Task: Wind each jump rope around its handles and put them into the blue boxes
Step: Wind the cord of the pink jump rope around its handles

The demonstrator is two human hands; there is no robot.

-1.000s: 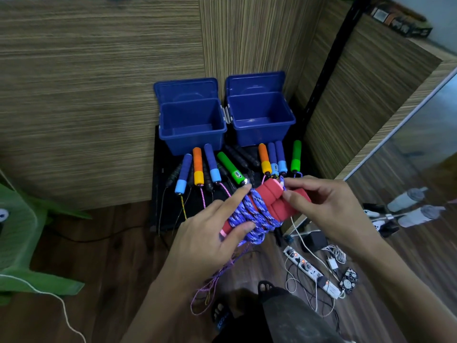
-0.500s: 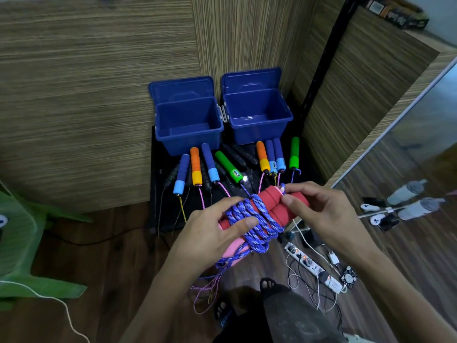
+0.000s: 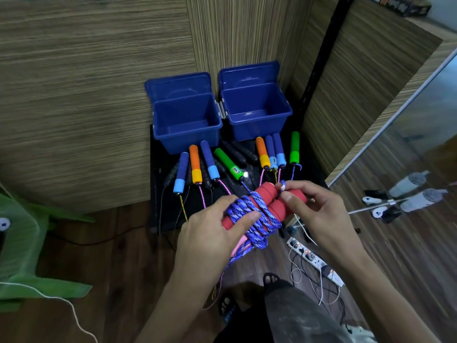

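A green plastic chair [image 3: 17,243] is standing well to the left of the two blue boxes [image 3: 188,117], which are being kept open and appear empty against the wooden wall. Just in front of the boxes, on a black mat [image 3: 158,194], other jump ropes are lying unwound: blue, orange and green handles [image 3: 195,164] in a row, their cords trailing toward the viewer.

Nearer the viewer than that row, the red handles [image 3: 267,196] are being held together as a pair. Their lower end is being gripped by the left hand [image 3: 212,233], fingers curled round the bundle with the thumb pressing over the coils of the purple rope [image 3: 249,216]. Compared with a second ago, the bundle is being held higher and closer to the boxes, and less loose cord is hanging below the left hand; only a short tail is trailing down.

To the right of the coils, the rope's end is being pinched between thumb and forefinger of the right hand [image 3: 319,209], at the top of the handles. The winding is judged nearly finished; tucking that end is likely what remains before boxing. A power strip [image 3: 314,258] is lying on the floor below the right hand.
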